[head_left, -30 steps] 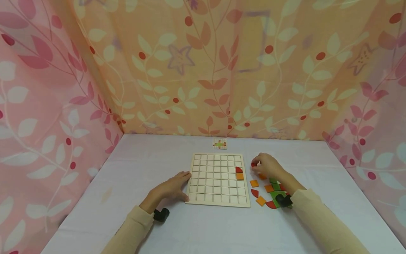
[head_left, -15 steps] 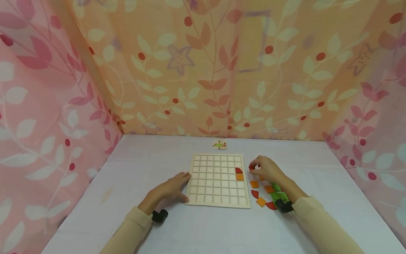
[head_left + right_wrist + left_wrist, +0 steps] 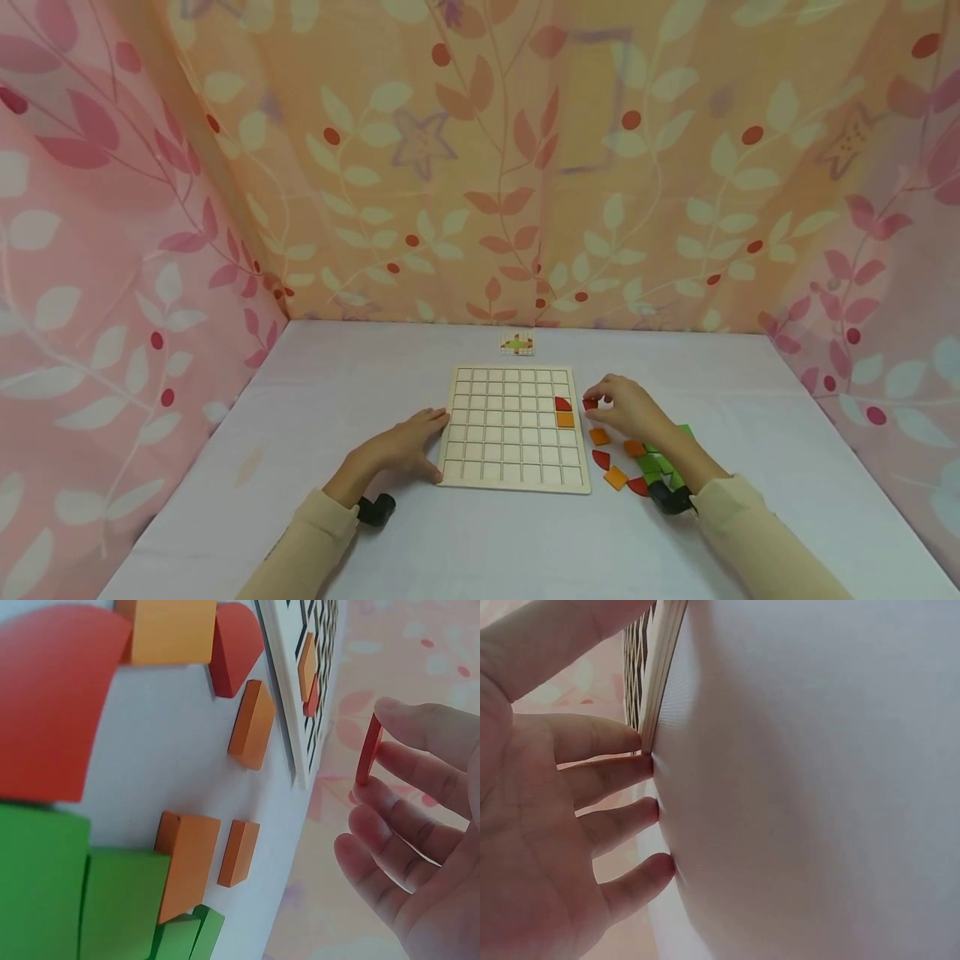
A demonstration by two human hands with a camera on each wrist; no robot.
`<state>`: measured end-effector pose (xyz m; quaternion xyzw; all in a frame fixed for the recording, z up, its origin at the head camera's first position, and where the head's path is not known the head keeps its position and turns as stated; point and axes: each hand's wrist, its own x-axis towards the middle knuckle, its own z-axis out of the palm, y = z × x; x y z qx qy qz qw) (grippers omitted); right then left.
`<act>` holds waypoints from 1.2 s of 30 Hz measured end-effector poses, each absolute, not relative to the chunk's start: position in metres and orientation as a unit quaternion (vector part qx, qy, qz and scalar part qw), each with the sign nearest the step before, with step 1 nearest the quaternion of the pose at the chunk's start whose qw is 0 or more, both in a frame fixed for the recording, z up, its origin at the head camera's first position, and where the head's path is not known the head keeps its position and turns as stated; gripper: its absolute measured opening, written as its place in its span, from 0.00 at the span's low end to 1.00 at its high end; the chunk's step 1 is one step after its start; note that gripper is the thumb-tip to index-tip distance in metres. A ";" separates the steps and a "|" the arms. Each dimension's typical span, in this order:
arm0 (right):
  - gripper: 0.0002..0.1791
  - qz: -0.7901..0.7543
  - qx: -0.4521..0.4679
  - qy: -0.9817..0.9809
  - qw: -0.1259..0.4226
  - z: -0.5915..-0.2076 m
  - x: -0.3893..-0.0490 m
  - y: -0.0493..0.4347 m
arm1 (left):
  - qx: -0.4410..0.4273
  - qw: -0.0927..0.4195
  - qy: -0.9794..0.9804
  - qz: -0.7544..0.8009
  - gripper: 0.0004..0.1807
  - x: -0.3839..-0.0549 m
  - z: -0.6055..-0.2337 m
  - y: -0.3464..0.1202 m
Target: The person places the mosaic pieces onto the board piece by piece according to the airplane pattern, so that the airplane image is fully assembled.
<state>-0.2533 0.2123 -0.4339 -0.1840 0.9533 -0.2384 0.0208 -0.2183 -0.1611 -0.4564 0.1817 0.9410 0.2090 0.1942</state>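
Note:
A pale wooden grid board (image 3: 517, 454) lies flat on the white-covered table, with a red quarter-round tile (image 3: 562, 404) directly behind an orange square tile (image 3: 566, 420) in its right-hand column. Against the board's left edge rests my left hand (image 3: 401, 446), its fingers spread and fairly straight; the left wrist view shows the fingertips at the board's side (image 3: 664, 671). Just off the board's right edge, my right hand (image 3: 626, 408) pinches a red tile (image 3: 368, 750) between thumb and fingertips. In the right wrist view that tile is held clear of the table, seen nearly edge-on.
Right of the board lie loose orange squares (image 3: 616, 477), red quarter-rounds (image 3: 601, 460) and several green tiles (image 3: 656, 464), some partly under my right forearm. A small pattern card (image 3: 517, 342) lies behind the board. Floral cloth (image 3: 420, 208) walls the table at the back and sides.
My right hand has moved slightly left and toward me with the red tile, nearing the board's right edge. My left hand stays at the board's left edge.

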 end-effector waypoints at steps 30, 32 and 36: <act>0.10 -0.251 -0.174 0.951 0.054 -0.448 -0.238 0.183 | 0.182 0.196 0.940 0.210 0.55 -0.218 -0.461 -0.163; 0.10 -0.252 -0.173 0.951 0.055 -0.448 -0.236 0.181 | 0.182 0.195 0.941 0.210 0.55 -0.218 -0.461 -0.163; 0.11 -0.249 -0.169 0.952 0.058 -0.449 -0.234 0.178 | 0.187 0.196 0.939 0.211 0.55 -0.219 -0.460 -0.162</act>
